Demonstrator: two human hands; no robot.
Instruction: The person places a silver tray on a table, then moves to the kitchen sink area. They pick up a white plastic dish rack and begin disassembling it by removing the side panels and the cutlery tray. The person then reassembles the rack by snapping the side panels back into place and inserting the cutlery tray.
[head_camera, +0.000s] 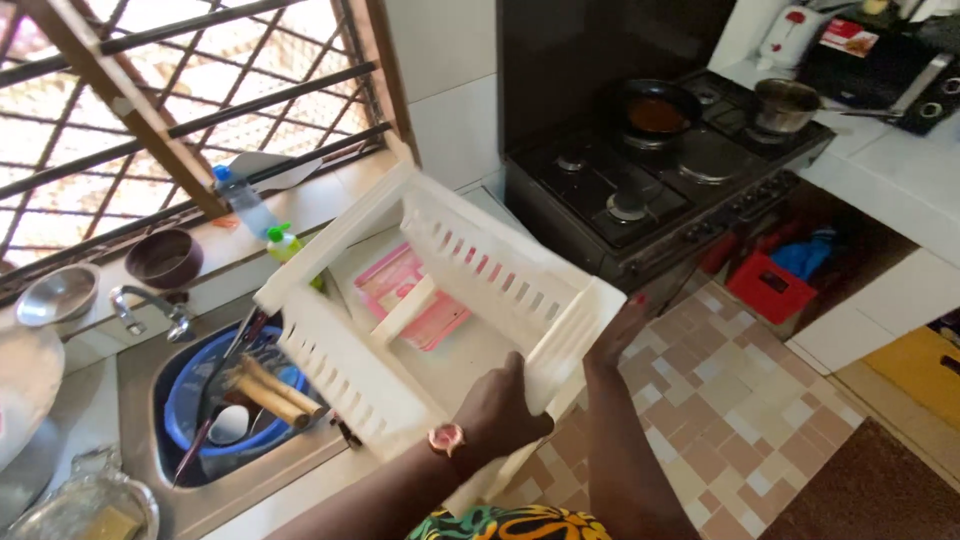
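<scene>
While both hands grip it at the centre of the frame, a white slotted plastic rack (440, 300) hangs tilted above the countertop (470, 350). At lower centre, the left hand (500, 412) clamps the rack's near edge, fingers wrapped around it. Just right of it, the right hand (615, 330) presses the rack's end with fingers held together. Lower left, a sink (140, 370) holds a blue basin (190, 400) and utensils; a black stove (650, 170) sits upper right.

White slotted plastic rack (440, 300), tilted, open side up, above the counter
</scene>
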